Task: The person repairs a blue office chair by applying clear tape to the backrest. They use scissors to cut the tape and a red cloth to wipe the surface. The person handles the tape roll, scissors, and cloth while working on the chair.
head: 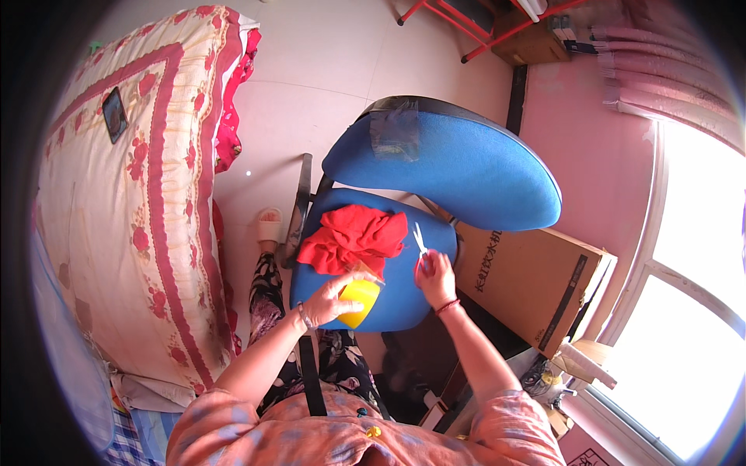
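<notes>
My left hand (325, 302) grips a yellow item (362, 290), perhaps a small container or folded piece; its exact kind is unclear. A brownish strip shows at its upper end, next to the cloth. My right hand (438, 282) holds scissors (419, 237) by their red handles, with the metal blades spread and pointing away from me. Crumpled red cloth (358, 233) lies on the blue chair seat (402, 309), just beyond my left hand and left of the scissors.
The chair's blue backrest (466, 169), patched with tape, rises beyond the seat. To the right stands a large cardboard box (518, 274) beside a bright window (699, 198). A flower-patterned bed cover (128, 233) with a phone (115, 115) on it is at left.
</notes>
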Available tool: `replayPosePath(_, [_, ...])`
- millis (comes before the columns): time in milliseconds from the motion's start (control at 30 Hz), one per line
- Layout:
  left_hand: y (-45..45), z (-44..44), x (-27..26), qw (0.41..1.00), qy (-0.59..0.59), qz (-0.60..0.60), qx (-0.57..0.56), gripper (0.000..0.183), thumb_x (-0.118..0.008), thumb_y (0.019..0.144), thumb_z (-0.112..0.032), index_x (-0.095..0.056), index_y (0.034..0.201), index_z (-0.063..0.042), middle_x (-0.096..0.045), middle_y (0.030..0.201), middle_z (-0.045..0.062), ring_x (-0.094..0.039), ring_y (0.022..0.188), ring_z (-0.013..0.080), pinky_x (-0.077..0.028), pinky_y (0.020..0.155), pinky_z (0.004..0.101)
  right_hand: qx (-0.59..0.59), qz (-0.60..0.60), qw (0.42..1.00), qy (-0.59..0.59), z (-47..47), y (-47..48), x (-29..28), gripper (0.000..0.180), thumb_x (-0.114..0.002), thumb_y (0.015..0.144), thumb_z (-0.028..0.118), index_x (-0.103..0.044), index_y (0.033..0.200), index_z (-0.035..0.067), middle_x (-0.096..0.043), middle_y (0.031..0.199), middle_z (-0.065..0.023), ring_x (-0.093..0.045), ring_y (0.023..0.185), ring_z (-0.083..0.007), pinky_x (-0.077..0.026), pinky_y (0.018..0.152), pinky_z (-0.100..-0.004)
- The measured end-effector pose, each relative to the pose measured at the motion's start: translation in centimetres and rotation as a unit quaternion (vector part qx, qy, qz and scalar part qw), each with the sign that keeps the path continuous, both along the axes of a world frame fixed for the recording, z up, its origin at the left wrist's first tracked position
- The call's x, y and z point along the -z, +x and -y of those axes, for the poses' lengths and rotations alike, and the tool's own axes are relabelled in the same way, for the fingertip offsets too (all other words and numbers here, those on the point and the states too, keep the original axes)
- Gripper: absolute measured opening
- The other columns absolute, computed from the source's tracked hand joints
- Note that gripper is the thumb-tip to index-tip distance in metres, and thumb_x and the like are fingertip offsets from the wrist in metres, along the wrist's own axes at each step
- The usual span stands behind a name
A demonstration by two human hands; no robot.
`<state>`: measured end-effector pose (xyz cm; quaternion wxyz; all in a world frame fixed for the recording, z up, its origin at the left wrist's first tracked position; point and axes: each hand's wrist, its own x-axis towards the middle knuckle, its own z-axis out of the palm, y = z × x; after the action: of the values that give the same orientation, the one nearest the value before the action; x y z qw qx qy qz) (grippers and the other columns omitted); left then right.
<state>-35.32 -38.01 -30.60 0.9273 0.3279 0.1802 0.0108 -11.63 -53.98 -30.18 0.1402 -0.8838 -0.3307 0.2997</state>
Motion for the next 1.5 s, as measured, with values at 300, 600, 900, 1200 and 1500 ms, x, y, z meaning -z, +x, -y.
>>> replayPosePath(300, [-1.4,-2.0,-2.4,0.999,-0.029,-0.027,0.033,0.050,-0.062,0.081,-0.004,-0.048,0.128,-0.007,-0.053,0.128,0.007,-0.050,0.118,0.0175,-0.039,0.101,0.0318,0.098,0.083,0.978,-0.166,6.6,-8.7,10.5,0.051,-0.068,0.078,0.030,-0.053,0.121,0.005,-0.057,0.113,-0.0176,-0.054,0.106,-0.0359,-0.047,0.087,-0.0433])
replayPosePath(600, [-2.4,-2.6,-3.0,0.998,-0.059,0.009,-0.026,0.051,-0.065,0.080,-0.002,-0.050,0.128,-0.009,-0.056,0.121,0.005,-0.053,0.113,0.0163,-0.041,0.099,0.0298,-0.269,0.245,0.915,0.174,-21.5,-1.4,-15.0,0.047,-0.061,0.084,0.019,-0.051,0.128,0.004,-0.049,0.133,-0.0167,-0.044,0.125,-0.0342,-0.030,0.106,-0.0477])
replayPosePath(900, [-4.0,-6.1,-2.4,0.997,-0.047,0.009,-0.056,0.050,-0.065,0.081,0.001,-0.050,0.127,-0.008,-0.059,0.116,0.005,-0.057,0.108,0.0152,-0.045,0.094,0.0304,-0.493,0.407,0.768,0.027,-28.9,-0.2,-11.1,0.058,-0.054,0.085,0.029,-0.043,0.137,0.007,-0.040,0.144,-0.0065,-0.028,0.139,-0.0222,-0.018,0.115,-0.0465])
replayPosePath(1200, [-5.4,-9.3,-2.6,0.998,-0.055,-0.002,-0.023,0.051,-0.064,0.080,0.000,-0.049,0.128,-0.009,-0.058,0.118,0.005,-0.055,0.109,0.0139,-0.043,0.096,0.0298,-0.586,0.417,0.694,0.040,-22.6,-1.3,-4.5,0.057,-0.050,0.082,0.018,-0.045,0.138,0.011,-0.033,0.150,-0.0044,-0.028,0.139,-0.0168,-0.017,0.115,-0.0430])
replayPosePath(1500, [-6.2,-7.9,-2.6,0.998,-0.044,-0.015,-0.038,0.052,-0.063,0.077,-0.002,-0.049,0.127,-0.008,-0.056,0.121,0.005,-0.054,0.112,0.0148,-0.040,0.099,0.0304,0.005,-0.330,0.907,0.262,-24.4,1.2,-11.0,0.029,-0.048,0.098,0.020,-0.057,0.115,-0.002,-0.065,0.110,-0.0170,-0.065,0.100,-0.0241,-0.050,0.089,-0.0350])
